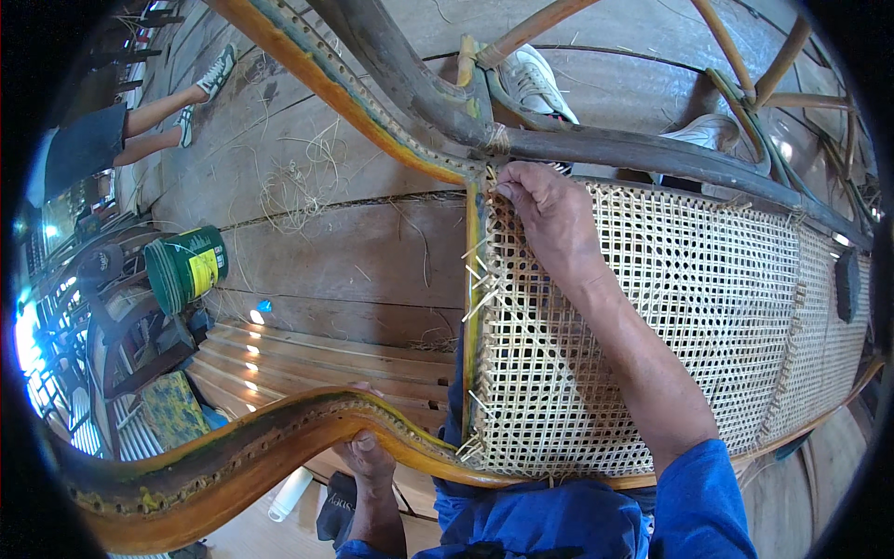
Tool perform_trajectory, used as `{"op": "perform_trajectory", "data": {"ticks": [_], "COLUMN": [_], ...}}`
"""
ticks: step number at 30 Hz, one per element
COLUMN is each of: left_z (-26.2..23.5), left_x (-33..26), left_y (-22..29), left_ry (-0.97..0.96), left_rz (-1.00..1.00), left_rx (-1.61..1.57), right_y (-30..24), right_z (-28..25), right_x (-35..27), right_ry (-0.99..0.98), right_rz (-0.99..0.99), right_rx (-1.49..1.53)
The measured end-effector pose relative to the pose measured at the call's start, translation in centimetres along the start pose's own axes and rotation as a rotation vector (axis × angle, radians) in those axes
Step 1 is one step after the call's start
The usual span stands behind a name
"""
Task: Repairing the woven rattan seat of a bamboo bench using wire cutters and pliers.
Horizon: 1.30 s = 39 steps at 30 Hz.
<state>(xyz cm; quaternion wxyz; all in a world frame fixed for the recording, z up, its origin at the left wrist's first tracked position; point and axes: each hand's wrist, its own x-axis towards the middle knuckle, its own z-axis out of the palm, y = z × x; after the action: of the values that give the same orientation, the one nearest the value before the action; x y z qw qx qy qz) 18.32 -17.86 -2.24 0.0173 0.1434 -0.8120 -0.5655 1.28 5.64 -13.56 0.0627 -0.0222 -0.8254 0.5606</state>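
Observation:
A wooden chair frame lies across my lap, with an open-weave cane panel (643,326) stretched over its seat. My right hand (551,210) is closed in a pinch at the panel's far left corner, beside a row of holes; whatever sits between its fingertips is too small to make out. Short loose cane ends (480,303) stick out along the panel's left edge. My left hand (368,455) is wrapped round the near curved wooden rail (223,475), its fingers partly hidden behind it. Another curved, drilled rail (358,98) rises from the far corner.
A green bucket (186,268) lies tipped on the plank floor, near tangled cane scraps (303,191). A person's legs (154,130) show at the far left. White shoes (535,82) stand beyond the frame. A dark block (846,284) rests on the panel's right end.

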Motion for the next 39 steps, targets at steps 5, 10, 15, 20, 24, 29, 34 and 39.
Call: {"op": "perform_trajectory", "data": {"ticks": [5, 10, 15, 20, 24, 29, 34, 39], "left_z": [0.0, 0.2, 0.7, 0.1, 0.0, 0.3, 0.4, -1.5], "left_x": [0.7, 0.7, 0.7, 0.9, 0.9, 1.1, 0.1, 0.1], "left_y": [0.3, 0.6, 0.1, 0.1, 0.2, 0.9, -0.4, -0.8], "left_ry": [-0.019, -0.002, 0.003, -0.032, -0.022, 0.017, 0.149, 0.039], "left_rz": [0.061, 0.075, 0.069, 0.063, 0.070, 0.105, 0.004, -0.071], "left_rx": [0.081, 0.082, 0.041, 0.008, 0.060, 0.061, -0.014, -0.052], "right_y": [-1.1, -0.6, 0.9, 0.2, 0.2, -1.3, 1.9, -2.4], "right_z": [0.0, -0.2, -1.4, 0.0, 0.3, -0.4, -0.8, -10.4], "right_x": [0.4, 1.6, 1.9, 0.9, 0.9, 1.7, 1.6, -6.6], "right_ry": [-0.132, -0.231, -0.215, -0.094, -0.184, -0.266, -0.400, 0.052], "right_rz": [-0.036, -0.133, -0.023, -0.107, -0.139, -0.162, -0.114, 0.246], "right_rx": [-0.166, -0.290, 0.104, -0.089, -0.250, -0.307, -0.402, 0.153]}}
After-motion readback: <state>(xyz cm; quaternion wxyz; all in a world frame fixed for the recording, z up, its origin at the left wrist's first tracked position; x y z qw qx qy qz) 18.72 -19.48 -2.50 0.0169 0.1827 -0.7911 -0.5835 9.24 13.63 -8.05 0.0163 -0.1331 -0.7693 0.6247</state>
